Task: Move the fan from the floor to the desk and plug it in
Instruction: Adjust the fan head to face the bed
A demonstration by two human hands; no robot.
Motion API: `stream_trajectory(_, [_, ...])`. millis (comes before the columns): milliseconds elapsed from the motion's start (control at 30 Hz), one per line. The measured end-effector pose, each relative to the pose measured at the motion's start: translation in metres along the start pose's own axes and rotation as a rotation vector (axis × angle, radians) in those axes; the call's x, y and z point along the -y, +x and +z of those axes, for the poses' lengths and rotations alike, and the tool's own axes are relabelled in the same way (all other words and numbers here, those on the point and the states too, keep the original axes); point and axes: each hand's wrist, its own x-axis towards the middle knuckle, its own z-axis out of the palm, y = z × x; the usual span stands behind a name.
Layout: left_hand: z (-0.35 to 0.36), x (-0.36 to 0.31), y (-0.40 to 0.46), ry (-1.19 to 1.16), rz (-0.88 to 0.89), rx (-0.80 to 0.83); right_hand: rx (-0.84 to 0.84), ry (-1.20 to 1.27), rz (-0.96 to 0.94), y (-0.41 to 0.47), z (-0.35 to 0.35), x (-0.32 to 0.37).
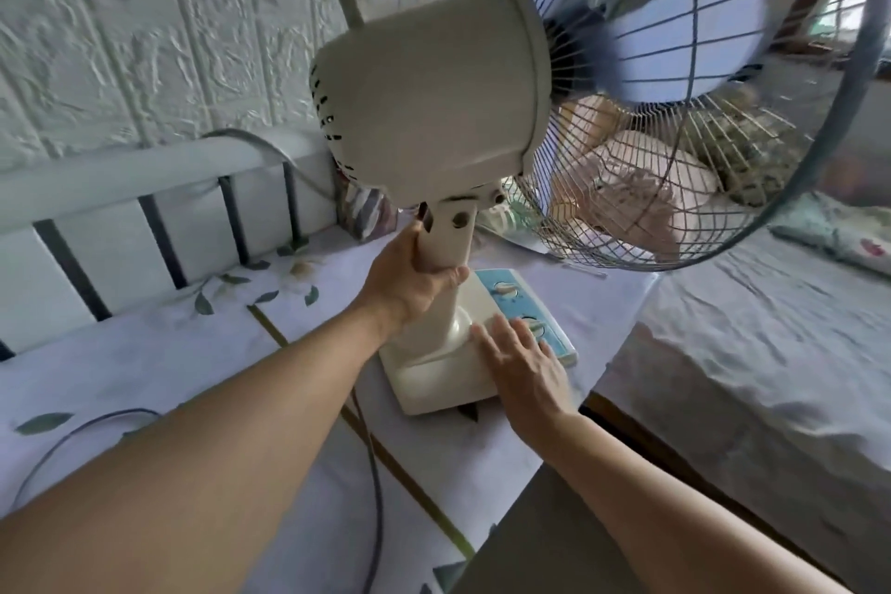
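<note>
Half done, I judge: fan stands on the tabletop, left hand gripping its neck, right hand flat and open on its base; cord awaits plugging.

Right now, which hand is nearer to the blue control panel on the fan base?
The right hand. It lies open on the fan base, its fingers touching the blue control panel. The left hand is higher, wrapped around the fan neck, apart from the panel.
</note>
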Motion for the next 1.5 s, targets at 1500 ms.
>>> stream_trajectory(1500, [0.025,-0.009,-0.011,-0.056,-0.114,-0.196,0.248,0.224,-0.079,0.018,-0.022,-0.024])
